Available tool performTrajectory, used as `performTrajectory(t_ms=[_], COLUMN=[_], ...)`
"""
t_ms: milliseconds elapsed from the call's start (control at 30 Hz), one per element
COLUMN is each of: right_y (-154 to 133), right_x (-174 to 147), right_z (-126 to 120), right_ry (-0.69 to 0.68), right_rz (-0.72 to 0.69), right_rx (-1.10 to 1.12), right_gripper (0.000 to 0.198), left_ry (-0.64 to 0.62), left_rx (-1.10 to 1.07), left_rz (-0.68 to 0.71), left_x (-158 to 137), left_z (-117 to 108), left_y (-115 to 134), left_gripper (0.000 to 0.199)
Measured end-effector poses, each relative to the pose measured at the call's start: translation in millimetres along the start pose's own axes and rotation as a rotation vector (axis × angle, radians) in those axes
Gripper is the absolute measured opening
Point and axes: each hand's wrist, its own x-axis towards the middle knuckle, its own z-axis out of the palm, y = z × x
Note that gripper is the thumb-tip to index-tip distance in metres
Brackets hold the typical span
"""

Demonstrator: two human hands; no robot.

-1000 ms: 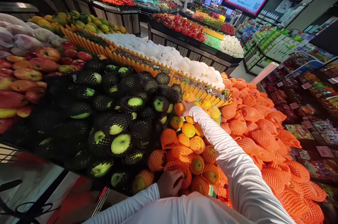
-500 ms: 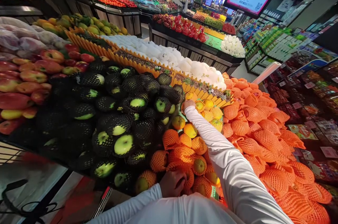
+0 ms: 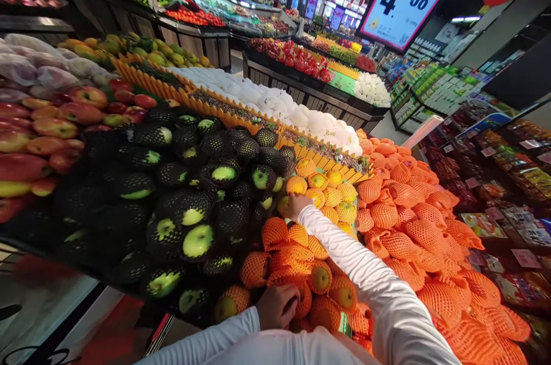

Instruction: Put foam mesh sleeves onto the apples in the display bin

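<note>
My right hand [image 3: 298, 205] reaches over the heap of oranges, its fingers bent around an orange [image 3: 284, 206] at the edge beside the green apples. An orange in a foam net [image 3: 297, 185] sits just behind it, and more oranges [image 3: 345, 212] lie to its right. Close to my body, my left hand [image 3: 278, 306] is closed, knuckles up, against the front of the pile. Whatever its fingers hold, if anything, is hidden. Around it are net-wrapped oranges [image 3: 321, 276], another orange [image 3: 232, 302] and empty-looking orange foam nets [image 3: 290, 256].
Green apples in black nets [image 3: 198, 241] fill the left side, with red apples [image 3: 51, 127] beyond. Orange-netted fruit [image 3: 443, 256] is heaped on the right. A low orange picket fence [image 3: 318, 152] divides off white-wrapped fruit [image 3: 275, 101]. A price screen [image 3: 408, 0] hangs above.
My right hand has come back toward me and slightly left, from the orange by the fence to one at the near-left edge. My left hand stays about where it was. The view has tilted up slightly.
</note>
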Motion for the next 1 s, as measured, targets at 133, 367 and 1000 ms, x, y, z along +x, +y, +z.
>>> performTrajectory(t_ms=[133,367,1000], right_y=[-1.6,17.5,34.8], right_x=[-0.4,-23.7,-305.2], right_z=[26.4,19.8,123.5], right_ry=[0.009,0.268,0.422], right_rz=[0.031,-0.047,0.003], right_rx=[0.017,0.269,0.623], right_gripper=[0.086,0.079,0.072], left_ry=[0.018,-0.010,0.446], left_rx=[0.061,0.390,0.772], left_rz=[0.018,0.029,0.087], left_x=[2.2,-7.7,-12.9], left_z=[7.0,17.6,-31.7], left_y=[-6.3,-13.1,34.8], left_gripper=[0.007,0.026,0.014])
